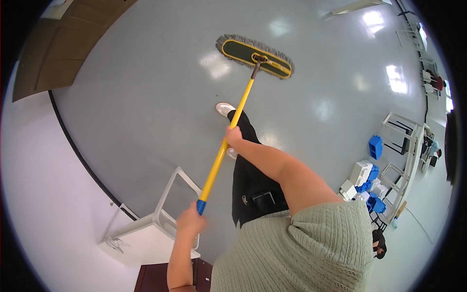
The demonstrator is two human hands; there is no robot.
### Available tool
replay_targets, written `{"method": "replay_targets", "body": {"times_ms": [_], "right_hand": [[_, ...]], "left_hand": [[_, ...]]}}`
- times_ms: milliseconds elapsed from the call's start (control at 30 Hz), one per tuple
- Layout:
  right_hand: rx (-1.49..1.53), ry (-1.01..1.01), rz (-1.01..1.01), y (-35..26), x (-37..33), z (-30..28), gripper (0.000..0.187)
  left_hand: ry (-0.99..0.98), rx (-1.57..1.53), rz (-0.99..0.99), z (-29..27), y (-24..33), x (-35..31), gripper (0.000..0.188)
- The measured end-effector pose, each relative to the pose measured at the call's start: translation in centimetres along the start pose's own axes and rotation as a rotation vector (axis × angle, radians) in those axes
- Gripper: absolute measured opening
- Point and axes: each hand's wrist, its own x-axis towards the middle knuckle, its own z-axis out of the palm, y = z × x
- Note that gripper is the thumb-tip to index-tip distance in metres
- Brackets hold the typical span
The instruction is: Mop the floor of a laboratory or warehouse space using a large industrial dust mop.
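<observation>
A dust mop [242,104] with a long yellow handle slants across the view, from near my body up toward the far floor. Its wide oval head, dark green with a yellow rim and grey fringe, lies flat on the grey floor. My left hand [191,220] is closed round the blue end of the handle, at the lower left. Farther up the pole, my right hand [233,136] grips the yellow shaft, in front of my dark trousers. One light shoe [224,108] shows beside the pole.
A white table with a light frame [158,221] stands by the left wall. Brown cardboard [61,56] is at the upper left. Blue and white bins [366,177] are piled at right beside white-framed tables [411,160]. Several people are at the far right.
</observation>
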Motion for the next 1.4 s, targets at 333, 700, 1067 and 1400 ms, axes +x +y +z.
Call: {"method": "replay_targets", "body": {"times_ms": [333,700,1067,1400], "right_hand": [[0.485,-0.067,0.209,-0.8,-4.5,0.9,0.020],[0.709,-0.072,0.177,-7.4,-5.7,-0.2,0.007],[1.210,-0.079,0.164,-14.9,5.2,-14.2,0.009],[1.053,-0.108,0.333,-23.0,6.9,-14.8,0.022]], "left_hand": [[0.273,0.246,0.102,-4.2,0.3,-7.7,0.043],[0.356,0.311,0.312,-15.0,5.1,-7.8,0.031],[0.259,-0.506,0.944,-21.8,18.7,2.5,0.037],[0.078,-1.264,1.400,-20.2,25.4,13.7,0.027]]}}
